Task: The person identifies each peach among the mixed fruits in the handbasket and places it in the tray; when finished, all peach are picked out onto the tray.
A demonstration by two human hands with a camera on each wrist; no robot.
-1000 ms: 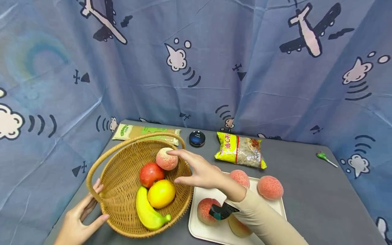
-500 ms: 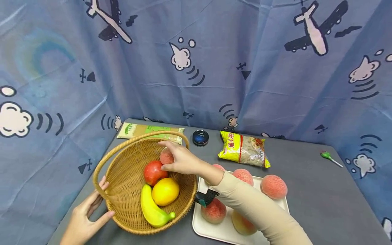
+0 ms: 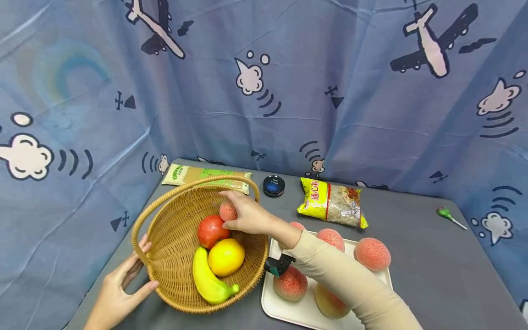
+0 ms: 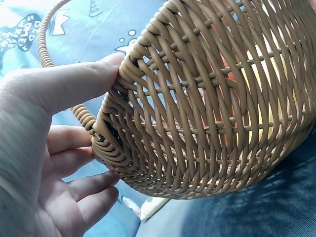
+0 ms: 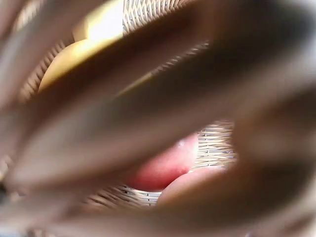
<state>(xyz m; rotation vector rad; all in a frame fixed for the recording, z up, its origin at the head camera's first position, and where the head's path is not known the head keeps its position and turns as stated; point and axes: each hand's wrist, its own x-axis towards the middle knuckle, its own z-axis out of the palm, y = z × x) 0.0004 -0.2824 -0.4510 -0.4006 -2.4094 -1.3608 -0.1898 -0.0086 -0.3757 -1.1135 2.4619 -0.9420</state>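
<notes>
A woven wicker basket with an arched handle takes up the left of the head view. Inside it lie a banana, a yellow mango-like fruit, a red apple and a peach. My right hand reaches in over the far right side and holds the peach between thumb and fingers, covering part of it. The left hand holds the basket's left rim near the handle base; in the left wrist view the thumb presses the rim. Blurred fingers fill much of the right wrist view.
Right of the basket, a white tray bears several peaches, partly hidden under the right forearm. Behind stand a noodle pack, a round tuna tin and a yellow macaroni bag. A green lollipop lies far right.
My right hand has moved inward and closed round the peach, which was partly uncovered before. The left hand stays at the basket rim. The whole head view has shifted slightly.
</notes>
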